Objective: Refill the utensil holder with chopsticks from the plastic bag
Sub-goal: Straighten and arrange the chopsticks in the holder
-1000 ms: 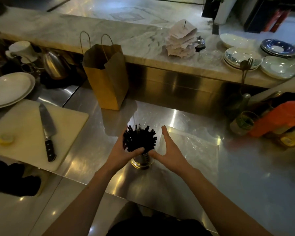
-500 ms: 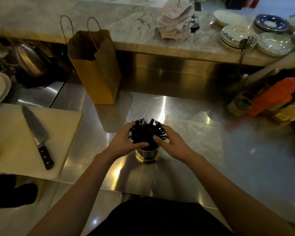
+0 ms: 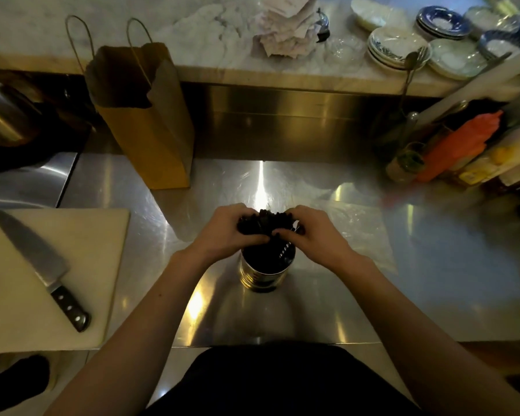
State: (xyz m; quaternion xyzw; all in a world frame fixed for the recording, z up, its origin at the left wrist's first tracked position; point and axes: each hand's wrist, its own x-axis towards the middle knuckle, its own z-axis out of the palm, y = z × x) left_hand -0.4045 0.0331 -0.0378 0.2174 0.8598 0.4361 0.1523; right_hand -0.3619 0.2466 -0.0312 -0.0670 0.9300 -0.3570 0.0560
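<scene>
A shiny metal utensil holder [image 3: 263, 273] stands upright on the steel counter, straight in front of me. A thick bunch of black chopsticks [image 3: 264, 223] sticks up out of it. My left hand [image 3: 225, 232] wraps the bunch from the left, and my right hand [image 3: 312, 232] closes on it from the right, fingers pressing the tops together. A flat, clear plastic bag [image 3: 360, 223] lies on the counter just right of the holder, partly under my right hand.
A brown paper bag [image 3: 144, 121] stands behind and to the left. At the left, a cutting board [image 3: 18, 295] carries a chef's knife [image 3: 42, 265]. Stacked plates [image 3: 397, 52] sit on the marble ledge. Sauce bottles [image 3: 457, 145] crowd the right side.
My right hand went from open beside the chopsticks to closed on them. Both hands now squeeze the bunch tighter. The view has tilted further down over the holder.
</scene>
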